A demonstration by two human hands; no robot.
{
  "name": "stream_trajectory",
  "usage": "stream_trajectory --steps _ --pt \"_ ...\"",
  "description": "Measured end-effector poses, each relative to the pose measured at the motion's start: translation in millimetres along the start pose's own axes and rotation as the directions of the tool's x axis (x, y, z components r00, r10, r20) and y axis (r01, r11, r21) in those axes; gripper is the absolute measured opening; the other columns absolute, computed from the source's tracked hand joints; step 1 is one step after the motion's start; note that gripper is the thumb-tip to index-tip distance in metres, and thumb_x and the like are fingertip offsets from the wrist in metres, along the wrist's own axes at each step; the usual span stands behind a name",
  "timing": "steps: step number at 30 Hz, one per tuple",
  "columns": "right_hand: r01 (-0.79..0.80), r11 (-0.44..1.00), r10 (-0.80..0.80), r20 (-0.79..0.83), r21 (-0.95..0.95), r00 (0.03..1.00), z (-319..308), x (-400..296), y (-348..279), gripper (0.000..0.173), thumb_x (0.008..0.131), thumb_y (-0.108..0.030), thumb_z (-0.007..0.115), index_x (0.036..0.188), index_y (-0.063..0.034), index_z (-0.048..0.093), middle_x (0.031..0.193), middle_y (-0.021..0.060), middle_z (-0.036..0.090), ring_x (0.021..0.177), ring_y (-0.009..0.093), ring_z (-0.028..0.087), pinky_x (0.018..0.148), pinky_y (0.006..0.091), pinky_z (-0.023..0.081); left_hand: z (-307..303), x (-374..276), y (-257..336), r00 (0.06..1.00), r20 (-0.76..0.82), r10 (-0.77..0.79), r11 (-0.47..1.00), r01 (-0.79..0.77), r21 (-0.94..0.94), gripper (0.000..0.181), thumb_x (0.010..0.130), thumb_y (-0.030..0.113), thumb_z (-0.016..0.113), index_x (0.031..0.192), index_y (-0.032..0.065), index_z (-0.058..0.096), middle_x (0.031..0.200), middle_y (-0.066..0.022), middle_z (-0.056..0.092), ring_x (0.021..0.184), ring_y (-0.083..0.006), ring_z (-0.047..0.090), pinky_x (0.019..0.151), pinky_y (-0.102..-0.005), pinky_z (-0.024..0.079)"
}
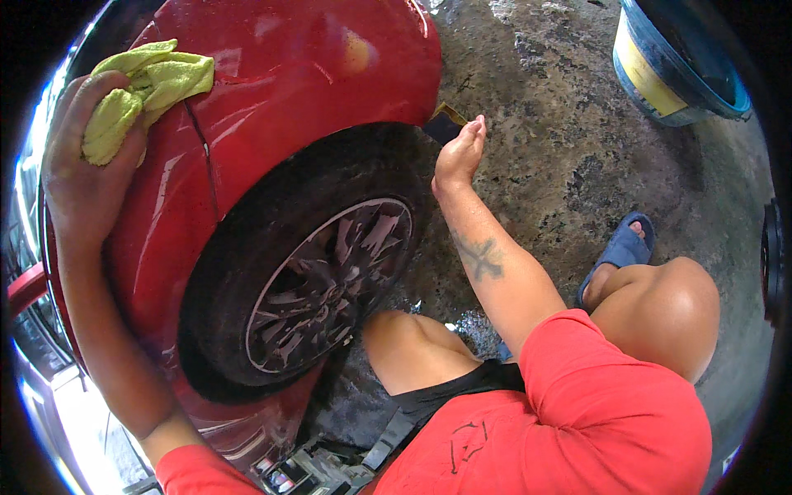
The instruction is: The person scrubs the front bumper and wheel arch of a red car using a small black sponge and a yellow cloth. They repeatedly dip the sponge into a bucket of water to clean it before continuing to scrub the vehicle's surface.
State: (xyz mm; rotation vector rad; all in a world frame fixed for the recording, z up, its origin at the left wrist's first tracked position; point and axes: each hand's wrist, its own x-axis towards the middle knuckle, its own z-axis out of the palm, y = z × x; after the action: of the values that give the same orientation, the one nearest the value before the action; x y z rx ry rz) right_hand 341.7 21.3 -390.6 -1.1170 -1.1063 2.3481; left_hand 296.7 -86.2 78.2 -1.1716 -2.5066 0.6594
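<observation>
A yellow-green microfiber cloth point(176, 77) is bunched in my left hand point(93, 154), against the red painted body panel point(278, 68) of a car, above a dark panel gap. On the other side of the wheel arch, my right hand point(461, 151) grips a dark folded sheet with a yellowish edge point(444, 127), possibly sandpaper. It is at the lower edge of the bumper corner, and my fingers partly hide it. Between my arms is the car's wheel, with a black tire point(216, 309) and a dirty multi-spoke alloy rim point(328, 297).
A blue plastic bucket point(640, 74) with a yellow label stands at upper right on the stained concrete floor point(526, 179). My bent knees and a blue slide sandal point(619, 250) are at right. A grey plastic tray point(328, 467) with small items lies at the bottom.
</observation>
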Motion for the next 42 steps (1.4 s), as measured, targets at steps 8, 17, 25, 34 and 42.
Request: stream_trajectory --steps 8,17,25,34,42 --pt "0.183 0.981 -0.179 0.059 -0.061 0.982 3.2 13.9 -50.6 0.069 0.113 -0.046 0.031 0.160 0.0049 0.026 0.165 0.0251 0.033 0.150 0.038 0.039 0.123 0.0414 0.031 -2.8 1.9 -2.9 1.000 0.023 -0.020 1.000 0.020 0.012 0.048 0.078 0.000 0.080 0.124 0.0082 0.069 0.128 -0.0139 0.067 0.119 -0.0313 0.065 0.103 -0.0388 0.051" --pt "0.426 0.762 -0.252 0.382 -0.488 0.889 30.5 -49.9 11.4 0.068 0.111 -0.036 0.040 0.160 0.0080 0.023 0.169 0.0297 0.019 0.156 0.045 0.020 0.125 0.0535 0.022 5.2 6.0 -1.5 1.000 0.026 -0.008 0.999 0.007 0.038 0.049 0.078 -0.002 0.077 0.125 0.0070 0.068 0.129 -0.0155 0.066 0.119 -0.0337 0.064 0.103 -0.0404 0.051" --pt "0.215 0.933 -0.092 0.386 -0.288 0.918 34.3 8.0 1.0 0.067 0.110 -0.038 0.038 0.156 0.0097 0.029 0.163 0.0322 0.030 0.152 0.047 0.029 0.124 0.0537 0.024 -2.6 2.5 0.0 0.999 0.052 0.001 1.000 -0.001 -0.011 0.049 0.078 -0.003 0.077 0.125 0.0064 0.068 0.129 -0.0143 0.066 0.119 -0.0329 0.064 0.103 -0.0402 0.051" --pt "0.444 0.824 -0.284 0.422 -0.352 0.861 33.3 -13.8 -3.6 0.065 0.108 -0.033 0.041 0.157 0.0086 0.029 0.165 0.0305 0.028 0.154 0.044 0.027 0.125 0.0519 0.024 -3.4 0.9 -0.2 0.998 0.062 -0.010 0.999 0.008 0.033 0.050 0.078 -0.002 0.078 0.126 0.0073 0.068 0.130 -0.0139 0.066 0.121 -0.0321 0.063 0.105 -0.0403 0.049" --pt "0.463 0.800 -0.279 0.448 -0.381 0.850 32.7 -20.9 -4.0 0.068 0.110 -0.038 0.037 0.157 0.0109 0.028 0.165 0.0328 0.026 0.154 0.044 0.026 0.126 0.0499 0.022 -3.3 7.1 4.4 0.999 0.048 0.004 1.000 -0.005 0.018 0.052 0.075 -0.004 0.076 0.125 0.0078 0.069 0.130 -0.0138 0.066 0.120 -0.0326 0.064 0.105 -0.0402 0.050"
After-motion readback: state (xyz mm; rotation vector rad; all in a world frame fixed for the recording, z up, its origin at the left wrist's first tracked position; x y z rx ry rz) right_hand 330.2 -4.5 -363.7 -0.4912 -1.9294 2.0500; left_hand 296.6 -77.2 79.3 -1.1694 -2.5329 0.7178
